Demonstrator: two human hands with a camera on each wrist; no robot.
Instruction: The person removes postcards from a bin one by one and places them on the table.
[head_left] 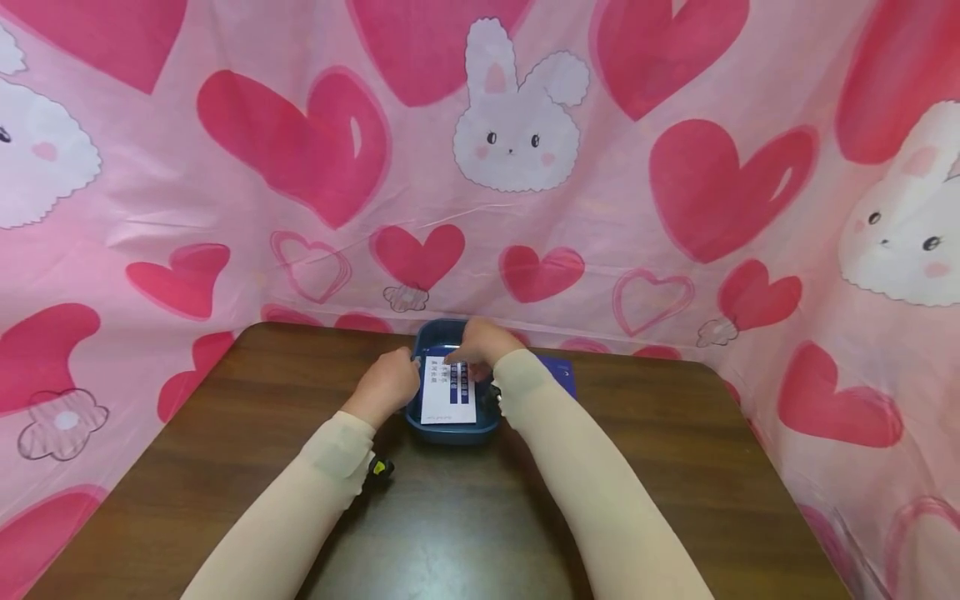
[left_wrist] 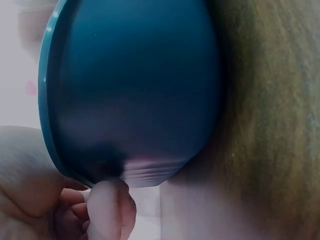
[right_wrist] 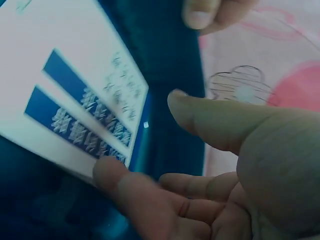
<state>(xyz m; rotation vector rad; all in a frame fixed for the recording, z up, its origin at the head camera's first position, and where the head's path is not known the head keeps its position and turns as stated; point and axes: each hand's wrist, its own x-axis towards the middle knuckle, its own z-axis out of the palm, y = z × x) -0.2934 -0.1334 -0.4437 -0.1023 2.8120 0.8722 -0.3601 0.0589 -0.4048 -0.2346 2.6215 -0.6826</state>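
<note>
One left hand [head_left: 390,386] pinches one blue bin [head_left: 450,434]; one right hand [head_left: 486,343], grip parted, is at one card [head_left: 442,402].

From my head, soft, fairly even light brightens the cloth [head_left: 517,133]; a pale sheen spreads over the near table [head_left: 442,533], with shadows beneath my forearms [head_left: 300,508]. At my left wrist it's dimmer and bluish: the box [left_wrist: 140,75] sinks into dark teal, the background washes out whitish, and the wood grain smears. At my right wrist, the card [right_wrist: 45,35] has blurred print, my right hand's [right_wrist: 255,160] fingertips lose sharpness, and tiny highlights dot the shadowy box.
</note>
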